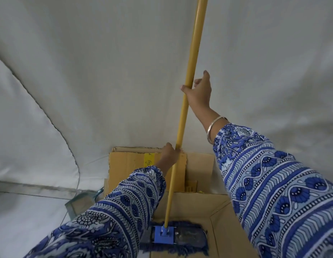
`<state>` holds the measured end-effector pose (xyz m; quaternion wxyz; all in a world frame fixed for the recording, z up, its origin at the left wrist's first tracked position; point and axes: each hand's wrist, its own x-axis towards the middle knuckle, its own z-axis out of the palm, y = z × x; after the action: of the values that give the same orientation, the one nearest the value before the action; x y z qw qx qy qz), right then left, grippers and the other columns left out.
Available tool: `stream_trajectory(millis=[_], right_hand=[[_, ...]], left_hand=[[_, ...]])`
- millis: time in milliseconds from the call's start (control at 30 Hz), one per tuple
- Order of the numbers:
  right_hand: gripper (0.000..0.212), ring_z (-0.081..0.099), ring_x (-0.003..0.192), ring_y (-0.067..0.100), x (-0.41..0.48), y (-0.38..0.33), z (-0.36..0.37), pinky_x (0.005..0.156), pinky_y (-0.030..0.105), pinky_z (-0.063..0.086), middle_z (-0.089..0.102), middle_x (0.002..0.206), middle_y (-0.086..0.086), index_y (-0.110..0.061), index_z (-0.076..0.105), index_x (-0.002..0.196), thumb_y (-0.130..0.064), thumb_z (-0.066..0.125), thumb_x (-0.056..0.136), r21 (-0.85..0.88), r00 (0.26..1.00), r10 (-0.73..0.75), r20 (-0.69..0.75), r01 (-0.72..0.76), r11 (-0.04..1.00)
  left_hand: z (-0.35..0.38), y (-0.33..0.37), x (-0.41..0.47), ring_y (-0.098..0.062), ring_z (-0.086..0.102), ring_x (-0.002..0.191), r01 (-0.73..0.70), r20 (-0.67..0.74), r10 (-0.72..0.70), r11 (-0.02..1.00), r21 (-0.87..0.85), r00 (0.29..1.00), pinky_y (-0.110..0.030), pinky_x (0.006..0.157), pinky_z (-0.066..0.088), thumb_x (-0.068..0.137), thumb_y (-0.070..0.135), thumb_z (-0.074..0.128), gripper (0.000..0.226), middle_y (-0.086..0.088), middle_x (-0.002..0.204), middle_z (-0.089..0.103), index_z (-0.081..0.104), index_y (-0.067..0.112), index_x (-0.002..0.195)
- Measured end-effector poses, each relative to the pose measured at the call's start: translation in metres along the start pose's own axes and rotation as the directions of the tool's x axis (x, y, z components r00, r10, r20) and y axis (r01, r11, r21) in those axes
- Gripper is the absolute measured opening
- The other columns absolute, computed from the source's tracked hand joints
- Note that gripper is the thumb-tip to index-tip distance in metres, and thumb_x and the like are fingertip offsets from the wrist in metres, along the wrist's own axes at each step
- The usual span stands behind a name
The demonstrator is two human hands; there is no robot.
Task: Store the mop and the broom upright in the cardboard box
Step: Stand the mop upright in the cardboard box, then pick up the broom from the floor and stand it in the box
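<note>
A person stands the yellow-handled mop in an open cardboard box at the bottom centre, its blue head low inside. The left hand wraps the pole low; the right hand grasps it higher. White cloth drapes the background above pale floor tiles, lower left.

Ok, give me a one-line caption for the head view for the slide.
Both hands, left low and right high, grip the yellow mop handle, with the blue mop head over the open cardboard box.
</note>
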<state>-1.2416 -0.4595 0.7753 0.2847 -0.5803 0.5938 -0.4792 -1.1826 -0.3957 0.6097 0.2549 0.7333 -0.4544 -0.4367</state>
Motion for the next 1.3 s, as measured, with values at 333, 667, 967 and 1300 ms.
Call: stream_trajectory(millis=[333, 667, 967, 1300], right_hand=[[0.089, 0.037, 0.129, 0.036, -0.066, -0.043, 0.0, 0.103, 0.047, 0.036, 0.034, 0.147, 0.018, -0.003, 0.025, 0.146, -0.034, 0.072, 0.076, -0.164, 0.843, -0.08, -0.532, -0.01, 0.986], [0.072, 0.038, 0.132, 0.032, -0.182, -0.161, 0.144, 0.102, 0.044, 0.036, 0.037, 0.147, 0.014, -0.006, 0.032, 0.143, -0.028, 0.064, 0.081, -0.21, 0.874, -0.194, -0.445, 0.108, 0.972], [0.06, 0.04, 0.125, 0.04, -0.35, -0.259, 0.359, 0.094, 0.049, 0.041, 0.04, 0.14, 0.021, 0.0, 0.034, 0.137, -0.02, 0.058, 0.085, -0.159, 0.979, -0.172, -0.107, 0.154, 0.975], [0.06, 0.039, 0.125, 0.043, -0.46, -0.323, 0.619, 0.093, 0.051, 0.042, 0.038, 0.138, 0.026, 0.005, 0.032, 0.137, -0.014, 0.057, 0.086, -0.131, 0.969, -0.183, 0.167, 0.206, 0.97]], left_hand=[[-0.129, -0.022, -0.054, -0.034, 0.049, 0.122, -0.018, -0.189, 0.042, 0.992, 0.125, 0.981, -0.04, 0.101, 0.042, 0.096, 0.029, 0.046, 0.052, -0.02, 0.142, 0.037, 0.039, -0.004, 0.134], [-0.351, -0.157, -0.136, -0.038, 0.05, 0.12, 0.03, -0.443, 0.031, 0.991, 0.131, 0.896, -0.044, 0.105, 0.041, 0.095, 0.031, 0.048, 0.049, -0.02, 0.138, 0.04, 0.045, -0.003, 0.13], [-0.592, -0.36, -0.268, -0.035, 0.053, 0.119, 0.203, -0.563, -0.049, 0.955, 0.214, 0.825, -0.044, 0.105, 0.043, 0.094, 0.029, 0.05, 0.046, -0.018, 0.138, 0.042, 0.049, 0.001, 0.129], [-0.796, -0.53, -0.285, -0.033, 0.054, 0.114, 0.327, -0.641, -0.168, 0.935, 0.137, 0.749, -0.041, 0.096, 0.049, 0.092, 0.023, 0.049, 0.035, -0.015, 0.122, 0.052, 0.057, 0.0, 0.118]])
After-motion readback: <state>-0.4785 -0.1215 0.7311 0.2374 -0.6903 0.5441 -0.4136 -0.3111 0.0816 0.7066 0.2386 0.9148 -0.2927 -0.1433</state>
